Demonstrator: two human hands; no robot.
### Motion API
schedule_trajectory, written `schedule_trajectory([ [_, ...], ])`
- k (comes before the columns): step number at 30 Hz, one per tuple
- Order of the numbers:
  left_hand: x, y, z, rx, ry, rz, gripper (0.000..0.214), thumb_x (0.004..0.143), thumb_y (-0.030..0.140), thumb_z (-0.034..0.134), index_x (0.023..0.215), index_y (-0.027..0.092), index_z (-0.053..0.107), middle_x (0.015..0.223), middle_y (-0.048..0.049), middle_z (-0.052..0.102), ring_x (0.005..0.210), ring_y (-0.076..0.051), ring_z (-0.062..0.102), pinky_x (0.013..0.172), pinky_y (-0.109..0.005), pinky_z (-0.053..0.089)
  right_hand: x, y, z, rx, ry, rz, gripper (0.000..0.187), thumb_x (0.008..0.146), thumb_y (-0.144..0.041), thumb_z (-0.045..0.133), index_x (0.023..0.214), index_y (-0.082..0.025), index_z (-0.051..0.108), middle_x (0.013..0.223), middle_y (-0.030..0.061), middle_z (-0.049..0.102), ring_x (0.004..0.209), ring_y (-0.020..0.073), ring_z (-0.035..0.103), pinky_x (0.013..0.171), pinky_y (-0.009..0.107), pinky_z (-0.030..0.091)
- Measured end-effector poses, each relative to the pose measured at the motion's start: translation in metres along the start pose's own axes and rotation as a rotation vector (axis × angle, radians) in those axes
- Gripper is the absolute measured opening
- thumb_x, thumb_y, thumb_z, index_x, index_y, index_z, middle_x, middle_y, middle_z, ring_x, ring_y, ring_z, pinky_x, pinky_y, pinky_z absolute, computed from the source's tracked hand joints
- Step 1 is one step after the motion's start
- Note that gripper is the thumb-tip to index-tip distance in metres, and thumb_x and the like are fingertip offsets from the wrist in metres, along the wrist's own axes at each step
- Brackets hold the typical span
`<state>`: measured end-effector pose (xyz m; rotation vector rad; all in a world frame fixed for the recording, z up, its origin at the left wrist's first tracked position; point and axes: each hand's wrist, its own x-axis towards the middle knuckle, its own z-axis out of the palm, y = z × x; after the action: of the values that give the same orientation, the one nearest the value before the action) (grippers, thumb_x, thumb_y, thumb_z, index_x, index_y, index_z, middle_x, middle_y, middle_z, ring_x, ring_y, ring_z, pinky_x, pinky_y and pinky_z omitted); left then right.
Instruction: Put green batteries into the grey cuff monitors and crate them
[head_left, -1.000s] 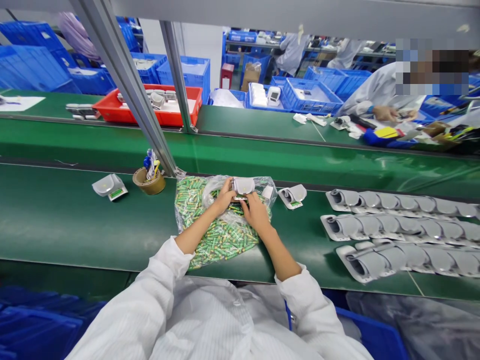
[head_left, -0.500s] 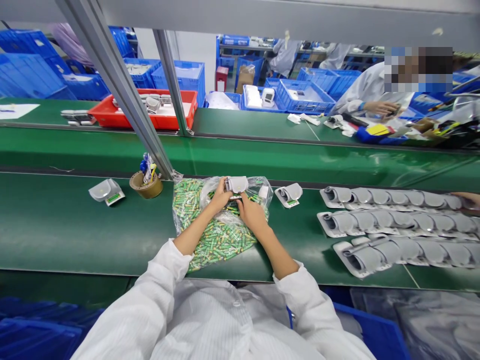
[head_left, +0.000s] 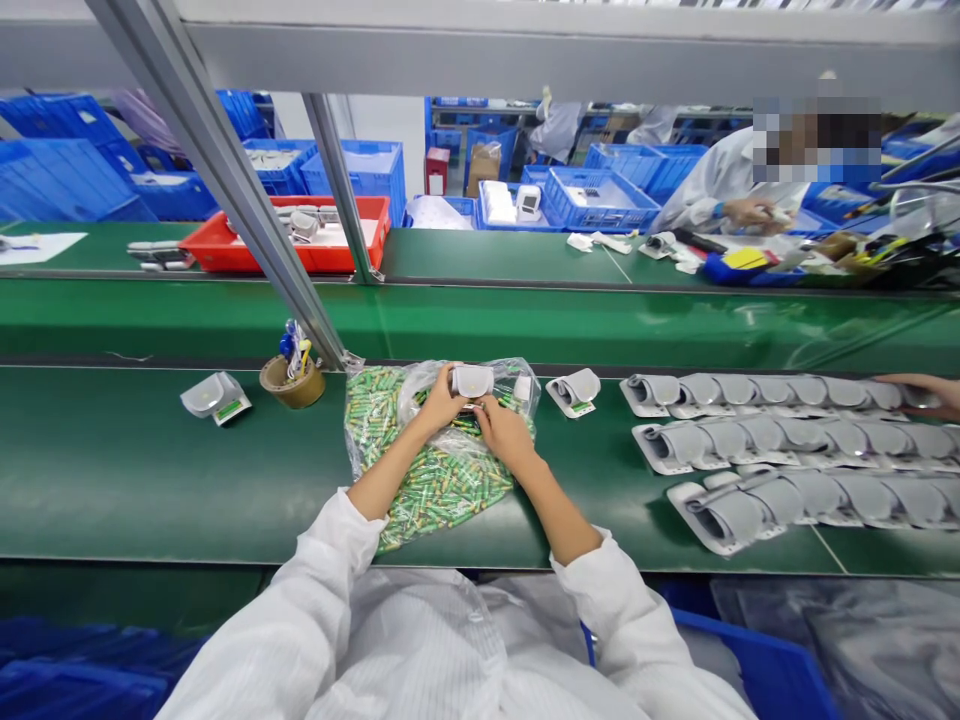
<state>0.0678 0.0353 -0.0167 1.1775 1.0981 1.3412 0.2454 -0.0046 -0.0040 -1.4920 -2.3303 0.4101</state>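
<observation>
The person's left hand [head_left: 440, 402] is closed on a grey gadget [head_left: 472, 380] above a clear bag [head_left: 456, 440] of green batteries [head_left: 439, 490]; the right hand [head_left: 507, 431] touches the gadget's near edge, its exact hold unclear.

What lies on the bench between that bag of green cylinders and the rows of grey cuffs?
A single grey-cuffed device lies between the bag and the rows, as the head view shows.
</observation>
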Motion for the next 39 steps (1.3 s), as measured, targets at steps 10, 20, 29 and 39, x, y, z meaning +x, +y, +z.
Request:
schedule_trajectory([
  [10,0.0,-0.002,-0.003,-0.084,-0.049,-0.018,0.08,0.063,0.003,0.075,0.139,0.023,0.058,0.15,-0.0147,0.059,0.143,-0.031,0.055,0.123,-0.049,0.045,0.002,-0.004,0.0,-0.117,-0.053,0.087,0.04,0.115,-0.034,0.034,0.137,-0.018,0.065,0.094,0.0134,0.081,0.078,0.0257,0.075,0.069,0.029,0.041],
  [20,-0.001,-0.003,-0.003,-0.09,-0.083,-0.096,0.086,0.066,0.01,0.074,0.147,0.024,0.051,0.156,-0.0164,0.055,0.132,-0.032,0.063,0.11,-0.054,0.057,0.003,-0.005,-0.001,-0.089,-0.053,0.079,0.039,0.116,-0.033,0.033,0.139,-0.017,0.061,0.094,0.012,0.081,0.079,0.0249,0.075,0.067,0.028,0.04],
  [29,0.004,-0.003,-0.012,-0.04,-0.161,-0.122,0.102,0.074,0.017,0.071,0.167,0.029,0.032,0.172,-0.0146,0.038,0.136,-0.032,0.06,0.112,-0.053,0.057,0.002,-0.021,-0.009,-0.183,-0.16,0.156,0.05,0.116,-0.031,0.028,0.162,-0.019,0.043,0.101,0.0155,0.081,0.092,0.029,0.079,0.081,0.034,0.052],
  [39,-0.001,-0.013,-0.011,-0.043,-0.254,-0.094,0.11,0.081,0.027,0.076,0.174,0.028,0.017,0.176,-0.0157,0.032,0.148,-0.037,0.053,0.118,-0.055,0.051,0.008,-0.015,-0.008,-0.158,-0.193,0.161,0.038,0.115,-0.029,0.031,0.147,-0.012,0.044,0.102,0.0189,0.079,0.094,0.0309,0.079,0.081,0.035,0.051],
])
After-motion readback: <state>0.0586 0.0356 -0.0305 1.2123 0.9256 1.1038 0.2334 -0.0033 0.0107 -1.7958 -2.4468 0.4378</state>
